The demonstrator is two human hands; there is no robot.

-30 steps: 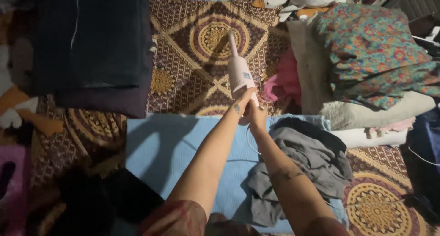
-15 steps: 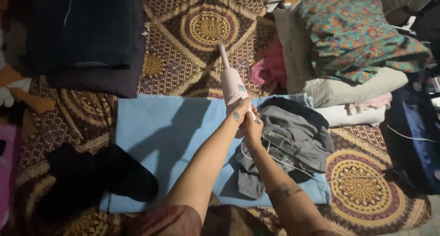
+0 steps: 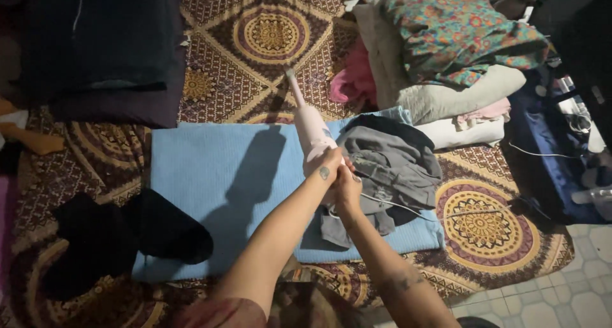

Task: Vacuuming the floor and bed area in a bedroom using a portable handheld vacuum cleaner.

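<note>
Both hands grip the base of a slim white corded handheld appliance (image 3: 308,124), held above a light blue towel (image 3: 210,175). My left hand (image 3: 326,167) wraps its lower body. Just to the right, my right hand (image 3: 348,189) closes around the same end. The appliance's narrow tip points up and left, over the patterned spread (image 3: 268,41). Its white cord (image 3: 408,207) trails right across a crumpled grey garment (image 3: 389,168) lying on the towel's right part.
Folded dark fabric (image 3: 108,47) lies at the upper left. A black garment (image 3: 127,239) covers the towel's lower left corner. A pile with floral cloth (image 3: 459,28), pink cloth (image 3: 354,82) and cream bedding (image 3: 459,95) sits upper right. Tiled floor (image 3: 548,296) shows lower right.
Both hands and the appliance have drawn back from over the patterned spread to above the blue towel. The view has shifted, showing more of the towel and the tiled floor.
</note>
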